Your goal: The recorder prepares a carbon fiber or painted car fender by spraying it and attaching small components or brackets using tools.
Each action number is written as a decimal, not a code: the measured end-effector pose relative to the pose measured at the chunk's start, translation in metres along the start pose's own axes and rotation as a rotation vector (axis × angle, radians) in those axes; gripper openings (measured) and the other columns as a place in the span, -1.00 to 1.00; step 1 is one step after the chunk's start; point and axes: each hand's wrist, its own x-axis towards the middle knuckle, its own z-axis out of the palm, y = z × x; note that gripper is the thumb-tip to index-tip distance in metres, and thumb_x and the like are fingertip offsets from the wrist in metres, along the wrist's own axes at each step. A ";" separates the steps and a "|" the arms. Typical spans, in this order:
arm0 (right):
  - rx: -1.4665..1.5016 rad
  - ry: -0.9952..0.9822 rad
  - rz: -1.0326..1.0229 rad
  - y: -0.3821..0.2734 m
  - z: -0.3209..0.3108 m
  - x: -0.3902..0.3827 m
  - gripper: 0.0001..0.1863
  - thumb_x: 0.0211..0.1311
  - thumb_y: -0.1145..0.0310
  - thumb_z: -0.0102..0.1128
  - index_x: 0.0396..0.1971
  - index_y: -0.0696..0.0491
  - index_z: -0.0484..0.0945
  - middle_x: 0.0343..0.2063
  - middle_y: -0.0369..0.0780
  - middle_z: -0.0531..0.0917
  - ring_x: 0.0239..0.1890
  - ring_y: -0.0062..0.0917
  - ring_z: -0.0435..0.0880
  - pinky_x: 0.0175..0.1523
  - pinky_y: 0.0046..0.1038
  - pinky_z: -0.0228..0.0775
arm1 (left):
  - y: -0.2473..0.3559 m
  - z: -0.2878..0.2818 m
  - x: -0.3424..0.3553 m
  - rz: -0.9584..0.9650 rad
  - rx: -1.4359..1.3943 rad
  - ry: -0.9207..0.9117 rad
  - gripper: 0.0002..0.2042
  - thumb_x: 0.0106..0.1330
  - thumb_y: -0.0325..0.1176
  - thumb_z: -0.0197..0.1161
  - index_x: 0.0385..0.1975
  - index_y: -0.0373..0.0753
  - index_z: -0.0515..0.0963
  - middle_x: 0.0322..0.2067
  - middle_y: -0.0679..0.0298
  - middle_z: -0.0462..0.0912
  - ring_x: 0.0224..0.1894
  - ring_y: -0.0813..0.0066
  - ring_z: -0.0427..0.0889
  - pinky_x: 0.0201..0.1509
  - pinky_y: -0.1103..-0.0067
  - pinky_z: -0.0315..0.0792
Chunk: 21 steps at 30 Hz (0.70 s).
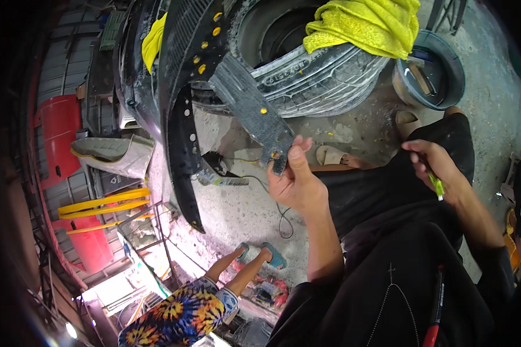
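Rough grey concrete makes up the floor [237,217] of a cluttered workshop, with a grey panelled wall along one side. Above it, the fingers of the left hand [300,182] are closed on the near end of a dark grey strip [252,101], pinching it with the thumb on top, just beside a small hole near the strip's end. One yellow spot marks the strip's middle. Its far end reaches a long, curved black panel [176,110]; whether it joins that panel or only overlaps it, I cannot tell. The fingers of the right hand [437,165], well apart from the strip, are curled around a slim yellow-green tool [437,186], its end poking out below the palm.

Yellow spots line the black panel's upper edge. Beyond the strip lies a dusty tyre [324,81], with a yellow towel [364,26] draped over its edge nearest the bucket [458,75]. That round bucket stands on the floor near the tyre and holds liquid and a few objects. A thin dark cable [282,222] curls across the floor below the left hand. Farther off stands another person in patterned shorts [176,315] and teal shoes [276,255]. Red panels [61,139] are beside the wall.
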 end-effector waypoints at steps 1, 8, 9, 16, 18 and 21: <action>0.090 0.014 0.034 0.012 -0.016 0.005 -0.83 0.27 0.31 0.10 -0.24 0.06 0.53 -0.62 -0.42 0.41 -0.76 -0.77 0.26 -0.66 -0.70 0.12 | 0.002 0.001 0.001 0.070 0.059 -0.004 -0.72 0.33 -0.42 0.27 -0.10 -0.48 0.43 -0.28 -0.05 0.66 -0.32 0.28 0.68 -0.15 0.49 0.61; 0.212 0.019 -0.014 0.038 -0.056 0.002 -0.76 0.26 0.35 -0.06 -0.16 0.13 0.48 -0.53 -0.35 0.45 -0.74 -0.71 0.25 -0.66 -0.65 0.04 | 0.019 -0.028 0.012 -0.207 -0.090 -0.094 -0.60 0.30 -0.49 0.13 0.12 -0.44 0.31 0.00 -0.10 0.53 0.02 0.12 0.58 0.15 0.28 0.46; 0.211 0.023 -0.016 0.034 -0.055 -0.004 -0.76 0.26 0.35 -0.06 -0.16 0.13 0.48 -0.53 -0.35 0.45 -0.74 -0.71 0.25 -0.66 -0.65 0.04 | 0.030 -0.033 0.017 -0.303 -0.394 -0.180 -0.55 0.27 -0.51 0.08 0.17 -0.42 0.28 0.10 -0.12 0.47 0.13 0.07 0.50 0.22 0.22 0.40; -0.039 -0.110 -0.287 -0.001 -0.034 -0.012 -0.79 0.36 0.37 0.03 -0.10 0.13 0.49 -0.47 -0.34 0.58 -0.70 -0.75 0.39 -0.63 -0.69 0.14 | 0.054 -0.058 0.045 -0.566 -0.348 -0.204 -0.65 0.33 -0.46 0.11 0.09 -0.41 0.41 0.00 -0.04 0.50 0.07 0.03 0.48 0.18 0.16 0.40; -0.113 -0.147 -0.284 0.003 -0.025 -0.010 -0.78 0.37 0.32 0.07 -0.13 0.13 0.51 -0.50 -0.33 0.58 -0.71 -0.76 0.39 -0.62 -0.70 0.14 | 0.052 -0.067 0.055 -0.641 -0.364 -0.293 -0.69 0.33 -0.52 0.18 0.06 -0.38 0.43 0.01 0.00 0.51 0.04 0.13 0.49 0.18 0.16 0.39; -0.262 -0.310 -0.250 0.000 0.008 -0.021 -0.75 0.39 0.23 0.12 -0.20 0.14 0.57 -0.55 -0.32 0.60 -0.67 -0.76 0.41 -0.57 -0.70 0.17 | 0.043 -0.078 0.061 -0.695 -0.480 -0.386 -0.68 0.33 -0.47 0.20 0.06 -0.34 0.44 0.05 0.03 0.50 0.06 0.18 0.48 0.19 0.14 0.36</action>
